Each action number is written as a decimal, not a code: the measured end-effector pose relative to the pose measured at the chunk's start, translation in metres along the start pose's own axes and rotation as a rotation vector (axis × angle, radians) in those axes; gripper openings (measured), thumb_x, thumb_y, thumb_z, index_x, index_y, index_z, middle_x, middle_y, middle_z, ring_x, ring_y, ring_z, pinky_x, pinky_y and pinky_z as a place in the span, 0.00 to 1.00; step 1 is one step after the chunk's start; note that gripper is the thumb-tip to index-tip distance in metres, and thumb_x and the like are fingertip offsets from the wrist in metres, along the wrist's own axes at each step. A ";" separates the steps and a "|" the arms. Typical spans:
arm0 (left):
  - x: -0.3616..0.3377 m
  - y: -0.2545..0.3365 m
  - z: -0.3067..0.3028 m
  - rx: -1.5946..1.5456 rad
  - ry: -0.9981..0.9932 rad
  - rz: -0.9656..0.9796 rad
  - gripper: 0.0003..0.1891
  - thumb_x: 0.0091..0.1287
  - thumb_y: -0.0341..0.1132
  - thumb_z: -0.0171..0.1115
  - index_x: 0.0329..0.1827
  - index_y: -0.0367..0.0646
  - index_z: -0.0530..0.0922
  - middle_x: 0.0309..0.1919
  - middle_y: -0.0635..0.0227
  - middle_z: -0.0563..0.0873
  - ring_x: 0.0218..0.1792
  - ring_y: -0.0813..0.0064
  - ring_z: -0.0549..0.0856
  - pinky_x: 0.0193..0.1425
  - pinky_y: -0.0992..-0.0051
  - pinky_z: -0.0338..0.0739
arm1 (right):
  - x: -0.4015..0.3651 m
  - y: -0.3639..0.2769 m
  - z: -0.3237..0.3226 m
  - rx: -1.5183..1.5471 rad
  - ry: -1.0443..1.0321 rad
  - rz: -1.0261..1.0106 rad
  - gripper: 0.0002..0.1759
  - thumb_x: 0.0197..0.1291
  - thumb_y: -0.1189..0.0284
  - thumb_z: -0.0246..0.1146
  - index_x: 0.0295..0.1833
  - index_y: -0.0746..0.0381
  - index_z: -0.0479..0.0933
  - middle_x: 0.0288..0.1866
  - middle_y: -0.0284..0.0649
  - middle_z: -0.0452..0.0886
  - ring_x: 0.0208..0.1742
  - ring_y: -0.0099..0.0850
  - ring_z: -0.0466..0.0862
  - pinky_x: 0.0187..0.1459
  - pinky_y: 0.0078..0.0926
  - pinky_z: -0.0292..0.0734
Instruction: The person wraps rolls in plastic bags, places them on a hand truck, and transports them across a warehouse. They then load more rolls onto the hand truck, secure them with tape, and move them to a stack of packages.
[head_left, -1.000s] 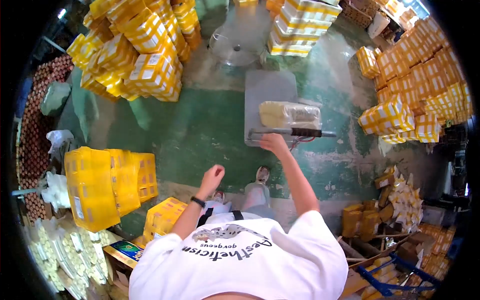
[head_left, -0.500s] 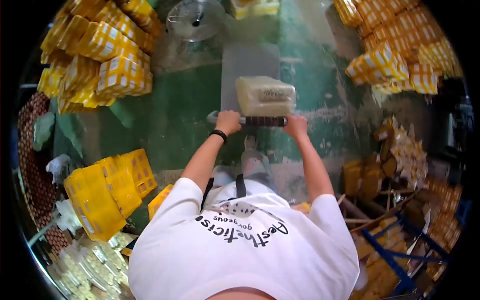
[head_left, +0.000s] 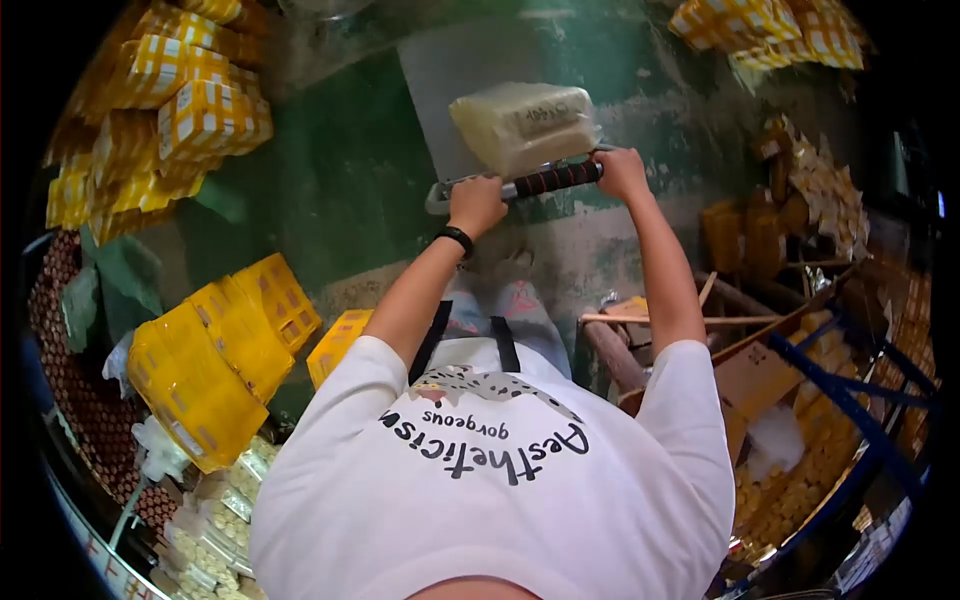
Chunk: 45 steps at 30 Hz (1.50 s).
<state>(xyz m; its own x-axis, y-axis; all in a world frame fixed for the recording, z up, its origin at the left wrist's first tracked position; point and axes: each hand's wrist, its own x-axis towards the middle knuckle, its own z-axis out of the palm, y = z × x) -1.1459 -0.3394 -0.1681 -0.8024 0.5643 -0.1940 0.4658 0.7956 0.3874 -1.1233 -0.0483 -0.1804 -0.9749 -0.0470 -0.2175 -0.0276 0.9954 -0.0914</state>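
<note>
Ahead of me is a flat grey platform cart (head_left: 428, 95) with a push handle (head_left: 556, 181) that has a dark padded grip with red lines. My left hand (head_left: 477, 205) is wrapped around the handle's left part, a dark band on that wrist. Around its right end my right hand (head_left: 622, 173) is closed. A pale, plastic-wrapped block-shaped package (head_left: 525, 128) with dark handwriting rests on the cart, just beyond the handle.
Yellow-and-white taped boxes (head_left: 205, 120) are stacked at upper left, and more boxes (head_left: 765, 30) at upper right. Yellow wrapped boxes (head_left: 205, 360) stand at my left. On the right are wooden sticks (head_left: 690, 320) and a blue metal frame (head_left: 850, 400).
The cart, its handle and the package have turned, so the handle now slants up to the right. The surrounding stacks have shifted in view. Both hands stay on the handle.
</note>
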 end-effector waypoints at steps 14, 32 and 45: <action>-0.156 0.141 0.083 -0.099 -0.102 -0.057 0.16 0.48 0.41 0.64 0.37 0.42 0.76 0.26 0.54 0.82 0.29 0.55 0.82 0.32 0.58 0.75 | -0.193 0.036 0.034 -0.050 -0.129 -0.138 0.24 0.36 0.58 0.70 0.41 0.55 0.74 0.39 0.36 0.79 0.50 0.38 0.75 0.54 0.42 0.62; -0.270 0.107 0.112 0.062 -0.132 0.392 0.09 0.46 0.37 0.63 0.29 0.48 0.73 0.20 0.64 0.81 0.24 0.62 0.81 0.28 0.64 0.73 | -0.418 -0.096 0.078 0.234 -0.193 0.365 0.25 0.40 0.51 0.70 0.34 0.60 0.74 0.33 0.45 0.80 0.40 0.44 0.78 0.48 0.48 0.62; -0.121 0.040 0.032 0.767 -0.394 0.843 0.11 0.44 0.41 0.62 0.31 0.53 0.81 0.21 0.67 0.82 0.30 0.67 0.82 0.39 0.70 0.70 | -0.397 -0.275 0.138 1.141 -0.073 0.506 0.17 0.53 0.57 0.62 0.39 0.60 0.79 0.28 0.47 0.80 0.32 0.43 0.81 0.36 0.36 0.73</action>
<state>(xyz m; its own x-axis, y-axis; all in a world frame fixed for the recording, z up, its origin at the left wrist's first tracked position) -1.0184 -0.3685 -0.1585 -0.0330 0.8918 -0.4513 0.9963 -0.0063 -0.0854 -0.6981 -0.3152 -0.2033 -0.8045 0.2791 -0.5243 0.5894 0.2651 -0.7631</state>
